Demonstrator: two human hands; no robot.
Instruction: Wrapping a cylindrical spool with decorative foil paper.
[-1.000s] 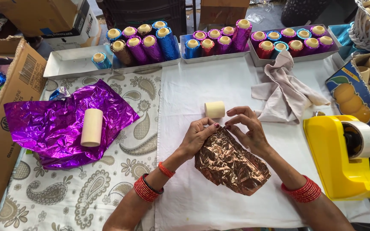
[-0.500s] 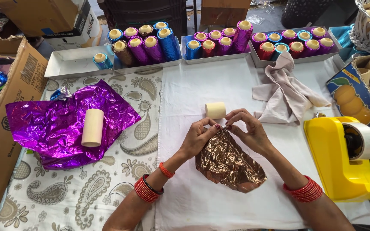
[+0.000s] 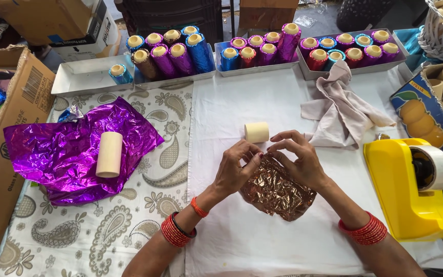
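Both hands meet over a crinkled copper foil sheet [image 3: 278,192] lying on the white table cover. My left hand [image 3: 236,170] pinches its upper edge with thumb and fingers. My right hand [image 3: 297,158] pinches the same edge from the other side, fingertips nearly touching the left ones. Just beyond the fingers a short cream cylinder [image 3: 257,132] lies on its side, untouched. Red bangles circle both wrists.
A purple foil sheet [image 3: 62,149] with a taller cream cylinder [image 3: 109,154] lies at the left. Trays of foil-wrapped cylinders [image 3: 262,48] line the far edge. A beige cloth [image 3: 342,110], yellow tape dispenser [image 3: 416,184] and cardboard boxes [image 3: 6,133] flank the table.
The copper foil has been drawn up toward the hands and looks shorter and more bunched. Both hands stay at its top edge, the fingers shifted slightly.
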